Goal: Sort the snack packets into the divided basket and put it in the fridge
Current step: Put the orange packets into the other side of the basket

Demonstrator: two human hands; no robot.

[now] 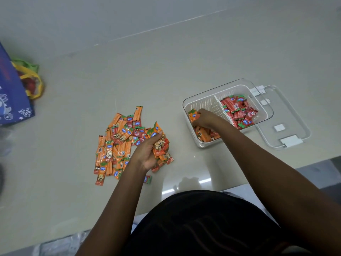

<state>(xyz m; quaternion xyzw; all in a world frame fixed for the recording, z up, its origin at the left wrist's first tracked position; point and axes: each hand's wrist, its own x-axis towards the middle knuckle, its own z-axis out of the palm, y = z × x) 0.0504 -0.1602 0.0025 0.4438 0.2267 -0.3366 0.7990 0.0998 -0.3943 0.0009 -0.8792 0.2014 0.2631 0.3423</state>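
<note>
At the far left edge a blue tote bag (11,89) with yellow handles stands on the pale surface (166,61), well apart from the work. Toward the middle lies the loose pile of snack packets (118,143) — mostly orange, with a few red ones mixed in and one stray packet just below it.

The left hand (147,154) sits at the pile's right side, palm turned partly up, fingers curled round a bunch of orange packets (159,143), forearm reaching in from the lower left. Further right, the right hand (203,119) is lowered into the left compartment of the divided basket (206,102), knuckles up and fingers bent round an orange packet (193,115); orange packets already lie in that compartment, red ones fill the right compartment beyond the divider. Just right of the basket, the clear lid (287,124) lies flat on the surface.

Sorting looks to be under way and roughly part done — the step in hand seems to be dropping orange packets into their side. The next move probably calls for releasing the right hand's packet and passing across the left hand's bunch, while keeping any red packets out of it. The fridge is not in view.
</note>
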